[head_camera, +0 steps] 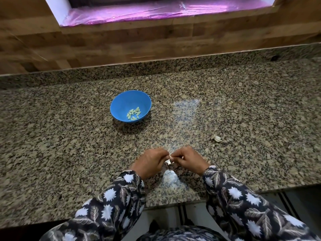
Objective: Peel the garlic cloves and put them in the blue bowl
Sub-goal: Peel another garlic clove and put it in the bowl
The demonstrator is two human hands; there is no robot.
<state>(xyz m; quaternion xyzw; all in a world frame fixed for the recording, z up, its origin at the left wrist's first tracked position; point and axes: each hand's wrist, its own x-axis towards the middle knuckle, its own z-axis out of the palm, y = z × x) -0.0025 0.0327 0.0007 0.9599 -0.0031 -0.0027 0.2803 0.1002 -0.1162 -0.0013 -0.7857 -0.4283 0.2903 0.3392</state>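
- Garlic clove (171, 157): head view, a small pale piece held just above the granite counter (69, 119), near its front edge, between your two hands. Only a little of it shows between the fingertips.
- Left hand (149, 163): your fingers are curled inward and their tips pinch the left side of the clove. The back of the hand faces the camera.
- Right hand (189, 160): your fingers are likewise curled, and their tips grip the right side of the clove. The two hands nearly meet at this point.
- Blue bowl (121, 100): it stands upright on the counter beyond your hands and to the left, well apart from them.
- Peeled cloves (133, 113): a small cluster lies on the bowl's floor, toward its near right side.
- Loose garlic piece (218, 138): a whitish piece with papery skin rests on the counter to the right of your right hand, apart from it.
- Pale patch (169, 176): it lies on the counter just below your hands; you cannot tell whether it is peel or glare.
- Patterned sleeves (112, 197): dark cloth with white leaf shapes covers both forearms to the wrist.
- Wooden wall (104, 40): it rises behind the counter, below a ledge with a purple sheet (156, 11).
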